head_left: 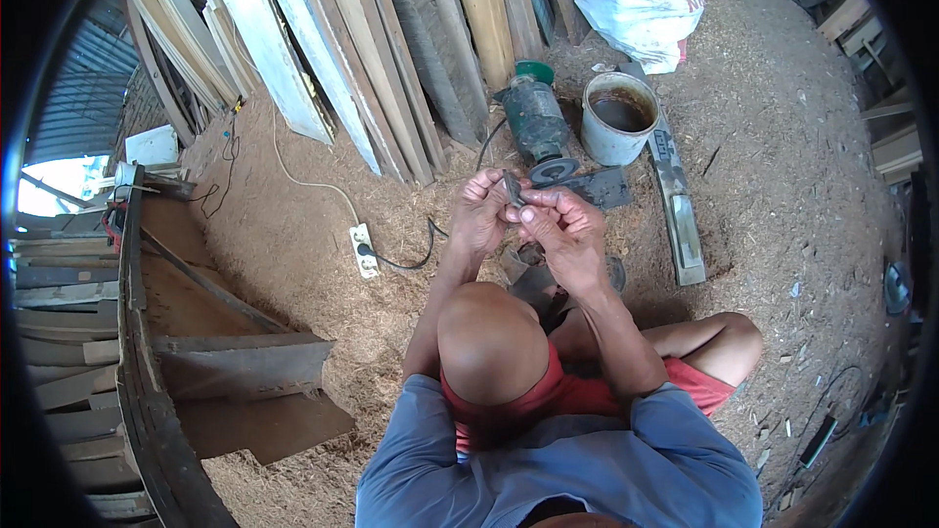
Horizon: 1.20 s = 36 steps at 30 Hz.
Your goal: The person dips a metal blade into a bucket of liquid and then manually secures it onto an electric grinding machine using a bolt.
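Note:
Between both hands, in front of my raised knee, is a small dark flat piece (pixel 514 188) that looks like metal. My left hand (pixel 477 215) pinches it from the left, fingers closed. My right hand (pixel 569 235) is closed on its lower right side, thumb pressed close to it. The piece's exact kind is too small to tell. Just beyond the hands lies a green electric grinder (pixel 535 122), its round grinding wheel (pixel 554 171) facing me. The piece looks close to the wheel in the picture; I cannot tell whether they touch.
A pail (pixel 619 117) of brown liquid stands right of the grinder. Beside it lies a plank with a pale sharpening stone (pixel 688 232). A white power strip (pixel 364 250) with a black plug sits left. Boards (pixel 430 39) lean behind, near a white sack (pixel 636 0). Sawdust covers the ground.

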Motion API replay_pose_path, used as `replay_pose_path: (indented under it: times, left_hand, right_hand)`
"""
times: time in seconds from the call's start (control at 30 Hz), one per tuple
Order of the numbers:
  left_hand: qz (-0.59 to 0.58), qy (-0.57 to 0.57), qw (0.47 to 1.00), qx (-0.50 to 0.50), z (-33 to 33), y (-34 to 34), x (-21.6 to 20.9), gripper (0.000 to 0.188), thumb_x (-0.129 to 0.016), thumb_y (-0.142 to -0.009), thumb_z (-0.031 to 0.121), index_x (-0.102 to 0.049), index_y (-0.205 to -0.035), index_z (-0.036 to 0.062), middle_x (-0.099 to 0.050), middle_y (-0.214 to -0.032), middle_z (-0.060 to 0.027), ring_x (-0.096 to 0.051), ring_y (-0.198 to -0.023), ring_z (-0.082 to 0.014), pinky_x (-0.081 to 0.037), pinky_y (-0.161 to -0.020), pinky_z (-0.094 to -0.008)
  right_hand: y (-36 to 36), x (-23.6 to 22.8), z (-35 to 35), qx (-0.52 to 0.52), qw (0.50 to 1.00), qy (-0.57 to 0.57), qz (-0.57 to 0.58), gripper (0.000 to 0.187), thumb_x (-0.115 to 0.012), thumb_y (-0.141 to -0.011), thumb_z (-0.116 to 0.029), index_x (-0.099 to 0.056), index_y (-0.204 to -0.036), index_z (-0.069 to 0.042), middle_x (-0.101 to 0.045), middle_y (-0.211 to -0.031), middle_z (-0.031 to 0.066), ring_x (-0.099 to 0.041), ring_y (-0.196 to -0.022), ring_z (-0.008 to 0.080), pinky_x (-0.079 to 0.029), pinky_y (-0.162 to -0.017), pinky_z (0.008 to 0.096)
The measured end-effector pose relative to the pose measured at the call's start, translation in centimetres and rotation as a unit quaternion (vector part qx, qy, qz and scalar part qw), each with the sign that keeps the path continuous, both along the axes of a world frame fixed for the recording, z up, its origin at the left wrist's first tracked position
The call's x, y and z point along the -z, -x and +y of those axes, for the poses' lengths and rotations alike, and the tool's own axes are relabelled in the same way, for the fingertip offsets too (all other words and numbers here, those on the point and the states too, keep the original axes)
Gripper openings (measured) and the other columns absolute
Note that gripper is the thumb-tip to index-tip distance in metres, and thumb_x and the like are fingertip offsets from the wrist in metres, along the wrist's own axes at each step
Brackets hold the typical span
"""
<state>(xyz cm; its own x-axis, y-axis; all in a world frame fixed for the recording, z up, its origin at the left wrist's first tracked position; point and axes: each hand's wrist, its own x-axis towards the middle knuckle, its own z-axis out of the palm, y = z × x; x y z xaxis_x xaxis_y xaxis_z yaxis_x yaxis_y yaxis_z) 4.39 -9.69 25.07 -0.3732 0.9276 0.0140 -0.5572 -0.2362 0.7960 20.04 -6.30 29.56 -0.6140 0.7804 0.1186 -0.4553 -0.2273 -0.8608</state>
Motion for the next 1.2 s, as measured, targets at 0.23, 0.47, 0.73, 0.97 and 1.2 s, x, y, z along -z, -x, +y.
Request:
replay_pose_path:
  times: [0.23,0.47,0.73,0.97,1.2]
  left_hand:
    - [0.001,0.025,1.000,0.016,-0.5,-0.4,0.0,0.009,-0.059,-0.094,0.005,-0.063,-0.102,0.0027,-0.068,-0.086,-0.0077,-0.059,-0.063,-0.0079,-0.051,-0.054,-0.0209]
    - [0.006,0.050,0.999,-0.001,-0.7,-0.6,-0.2,0.008,-0.057,-0.095,0.005,-0.063,-0.100,0.0036,-0.068,-0.087,-0.0062,-0.059,-0.065,-0.0071,-0.051,-0.056,-0.0209]
    - [-0.005,0.027,1.000,0.005,-0.5,-0.2,0.8,0.012,-0.057,-0.095,0.004,-0.064,-0.105,0.0019,-0.067,-0.088,-0.0059,-0.061,-0.066,-0.0098,-0.056,-0.060,-0.0253]
    - [0.002,0.046,0.999,0.005,-0.7,-0.2,0.7,0.008,-0.056,-0.096,0.004,-0.062,-0.101,0.0032,-0.066,-0.087,-0.0057,-0.061,-0.071,-0.0095,-0.053,-0.062,-0.0234]
    - [-0.027,0.053,0.998,0.010,-0.1,-0.9,1.2,0.012,-0.059,-0.094,0.002,-0.061,-0.106,0.0006,-0.067,-0.092,-0.0083,-0.063,-0.076,-0.0121,-0.054,-0.067,-0.0241]
  right_hand:
    - [0.0,-0.1,-0.5,0.025,0.998,0.048,0.008,0.016,-0.062,-0.092,-0.004,-0.061,-0.107,0.003,-0.070,-0.094,0.0100,-0.067,-0.083,0.0100,-0.054,-0.069,0.0224]
    - [0.3,0.5,-0.7,0.031,0.998,0.059,0.003,0.017,-0.062,-0.092,-0.003,-0.061,-0.108,0.004,-0.070,-0.090,0.0096,-0.063,-0.076,0.0077,-0.052,-0.066,0.0208]
    - [0.5,0.4,-0.4,0.032,0.998,0.061,0.003,0.019,-0.062,-0.093,-0.004,-0.061,-0.110,0.005,-0.070,-0.089,0.0100,-0.059,-0.069,0.0066,-0.050,-0.063,0.0206]
    - [1.0,0.8,-0.5,0.037,0.998,0.048,-0.010,0.018,-0.064,-0.092,-0.005,-0.062,-0.107,0.004,-0.070,-0.089,0.0089,-0.062,-0.074,0.0072,-0.051,-0.065,0.0195]
    - [0.6,1.2,-0.4,0.057,0.997,0.035,-0.042,0.018,-0.065,-0.090,-0.004,-0.063,-0.106,0.004,-0.069,-0.091,0.0094,-0.063,-0.075,0.0084,-0.050,-0.065,0.0199]
